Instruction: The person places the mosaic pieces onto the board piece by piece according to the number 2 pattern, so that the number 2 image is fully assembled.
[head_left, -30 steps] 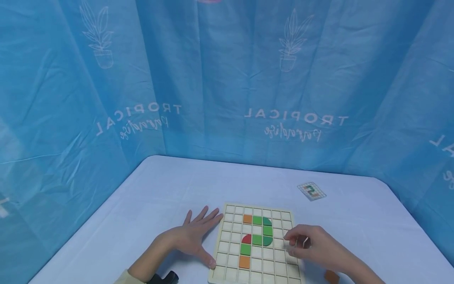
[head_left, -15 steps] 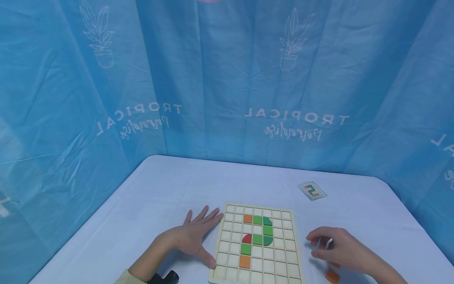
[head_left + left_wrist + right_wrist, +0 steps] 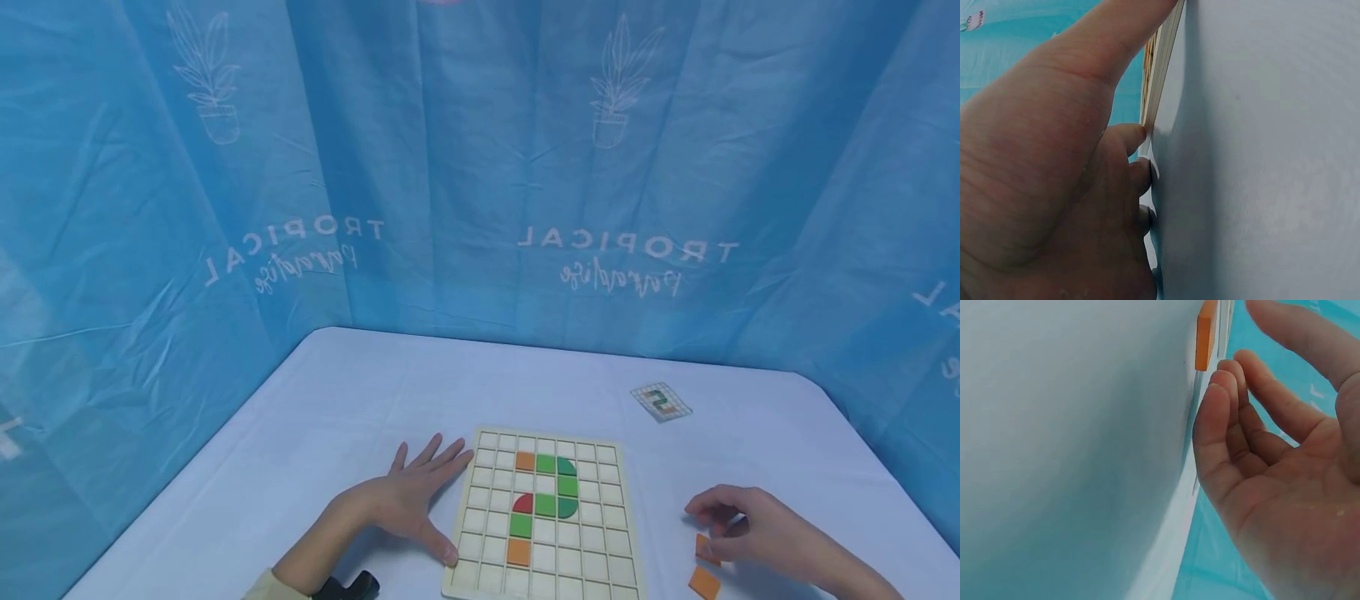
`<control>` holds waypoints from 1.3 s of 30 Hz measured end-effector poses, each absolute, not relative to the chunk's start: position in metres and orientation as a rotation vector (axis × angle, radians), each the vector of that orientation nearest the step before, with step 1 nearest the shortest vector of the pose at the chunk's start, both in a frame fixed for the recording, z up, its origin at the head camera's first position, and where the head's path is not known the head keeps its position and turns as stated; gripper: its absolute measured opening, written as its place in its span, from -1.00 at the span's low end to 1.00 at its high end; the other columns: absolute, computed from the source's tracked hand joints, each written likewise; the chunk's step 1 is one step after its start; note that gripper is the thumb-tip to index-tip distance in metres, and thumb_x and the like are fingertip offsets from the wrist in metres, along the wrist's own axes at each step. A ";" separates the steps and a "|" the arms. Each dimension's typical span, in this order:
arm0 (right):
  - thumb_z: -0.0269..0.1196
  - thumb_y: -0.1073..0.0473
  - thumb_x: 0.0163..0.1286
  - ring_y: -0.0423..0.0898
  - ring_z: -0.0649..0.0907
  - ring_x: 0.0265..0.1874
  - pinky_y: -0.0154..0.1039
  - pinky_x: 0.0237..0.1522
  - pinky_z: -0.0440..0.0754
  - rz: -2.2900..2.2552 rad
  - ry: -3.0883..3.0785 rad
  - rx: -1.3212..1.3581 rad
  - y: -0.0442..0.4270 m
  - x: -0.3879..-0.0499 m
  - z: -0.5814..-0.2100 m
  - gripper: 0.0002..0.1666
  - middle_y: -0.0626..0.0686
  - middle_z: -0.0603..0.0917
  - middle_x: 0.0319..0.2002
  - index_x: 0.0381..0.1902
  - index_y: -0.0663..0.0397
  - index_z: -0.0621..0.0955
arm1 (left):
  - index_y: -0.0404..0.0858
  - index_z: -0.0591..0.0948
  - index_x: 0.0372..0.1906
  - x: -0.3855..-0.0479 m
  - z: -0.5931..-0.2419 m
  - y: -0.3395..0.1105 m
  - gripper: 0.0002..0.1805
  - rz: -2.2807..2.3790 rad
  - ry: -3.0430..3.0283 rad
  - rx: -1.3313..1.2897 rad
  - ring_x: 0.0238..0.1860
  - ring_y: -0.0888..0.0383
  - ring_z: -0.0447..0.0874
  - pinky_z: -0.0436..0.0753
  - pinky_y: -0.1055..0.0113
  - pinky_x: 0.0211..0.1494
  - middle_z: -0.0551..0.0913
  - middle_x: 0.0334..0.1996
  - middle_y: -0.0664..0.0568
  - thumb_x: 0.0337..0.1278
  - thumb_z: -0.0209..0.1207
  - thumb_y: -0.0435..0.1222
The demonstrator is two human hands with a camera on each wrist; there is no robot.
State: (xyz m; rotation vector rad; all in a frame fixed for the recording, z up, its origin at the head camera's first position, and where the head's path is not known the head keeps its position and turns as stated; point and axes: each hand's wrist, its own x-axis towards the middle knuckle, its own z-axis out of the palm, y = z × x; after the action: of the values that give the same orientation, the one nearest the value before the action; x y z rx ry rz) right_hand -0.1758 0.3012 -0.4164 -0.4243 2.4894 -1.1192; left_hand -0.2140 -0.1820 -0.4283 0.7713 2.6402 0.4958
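Observation:
A pale grid board (image 3: 594, 567) lies on the table, bearing square and curved tiles in orange, green and red, including a red quarter-round tile (image 3: 523, 503). At its left edge rests my left hand (image 3: 408, 502), fingers spread, with the thumb and fingertips against the rim. To the right of the board, my right hand (image 3: 761, 537) is just over an orange tile (image 3: 702, 546), partly hiding it. In the right wrist view, thumb and fingers stand apart with nothing between them, near the orange tile (image 3: 1205, 337). A second orange tile (image 3: 705, 582) lies just nearer the front.
A small card (image 3: 662, 402) printed with a coloured grid pattern lies behind the board, to the right. A black object (image 3: 351, 588) shows at the left wrist. Blue printed curtains (image 3: 480, 183) surround the white table (image 3: 420, 383).
My right hand has moved right, from the board's right edge to the loose orange tiles, which now show more. My left hand has stayed at the board's left edge.

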 end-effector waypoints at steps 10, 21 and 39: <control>0.53 0.12 -0.04 -0.02 0.50 -0.32 -0.28 -0.36 0.52 -1.002 2.534 -0.282 0.301 -0.173 -0.420 -0.50 0.00 0.56 -0.34 -0.14 0.15 0.62 | 0.05 -0.03 0.55 -0.213 -0.428 -0.183 0.40 0.506 2.641 0.776 0.49 -0.07 -0.43 -0.45 -0.31 0.30 -0.17 0.53 0.10 -0.54 0.31 0.47; 0.47 0.10 0.06 -0.18 0.49 -0.42 -0.32 -0.40 0.49 -0.987 2.545 -0.467 0.310 -0.170 -0.424 -0.65 -0.01 0.58 -0.33 -0.19 0.04 0.66 | 0.05 -0.03 0.54 -0.213 -0.428 -0.182 0.40 0.507 2.645 0.780 0.49 -0.06 -0.44 -0.45 -0.30 0.31 -0.17 0.53 0.10 -0.55 0.31 0.48; 0.33 0.31 0.19 -0.15 0.58 -0.41 -0.29 -0.37 0.57 -1.190 2.406 -0.629 0.310 -0.171 -0.424 -0.71 -0.01 0.67 -0.29 -0.09 0.11 0.69 | 0.06 -0.03 0.54 -0.213 -0.426 -0.183 0.40 0.506 2.639 0.780 0.49 -0.06 -0.43 -0.45 -0.29 0.31 -0.17 0.53 0.10 -0.54 0.32 0.47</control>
State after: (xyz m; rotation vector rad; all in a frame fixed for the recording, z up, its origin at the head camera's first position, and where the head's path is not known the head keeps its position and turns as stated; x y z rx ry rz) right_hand -0.1711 0.3105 -0.4238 -0.6289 2.4061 -1.1901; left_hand -0.2128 -0.1825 -0.4260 0.7800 2.6392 0.5057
